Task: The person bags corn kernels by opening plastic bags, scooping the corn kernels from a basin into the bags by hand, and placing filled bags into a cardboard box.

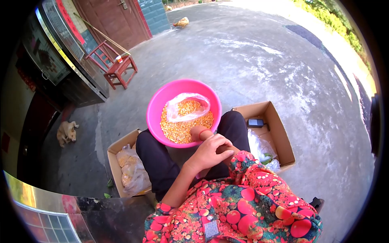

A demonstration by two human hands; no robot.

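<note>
A pink basin [152, 115] sits at my lap, between my knees, with loose yellow corn kernels [174, 131] in it. On the kernels lies a clear plastic bag [174, 114], with more corn showing through its loop. My right hand [197, 133], a red band at its wrist, is dug into the kernels at the near side; its fingers are hidden. Across my right forearm [230, 158], just below the flowered sleeve, my left hand [211, 150] is closed, thumb on the near side and fingers on the far side.
Left of my legs, a cardboard box [116, 162] holds bags of corn [131, 170]. Another cardboard box [279, 137] on my right contains a dark blue box [255, 123] and plastic bags [259, 148]. Farther off are a red chair [117, 71], a dog [66, 133] and a chicken [181, 22].
</note>
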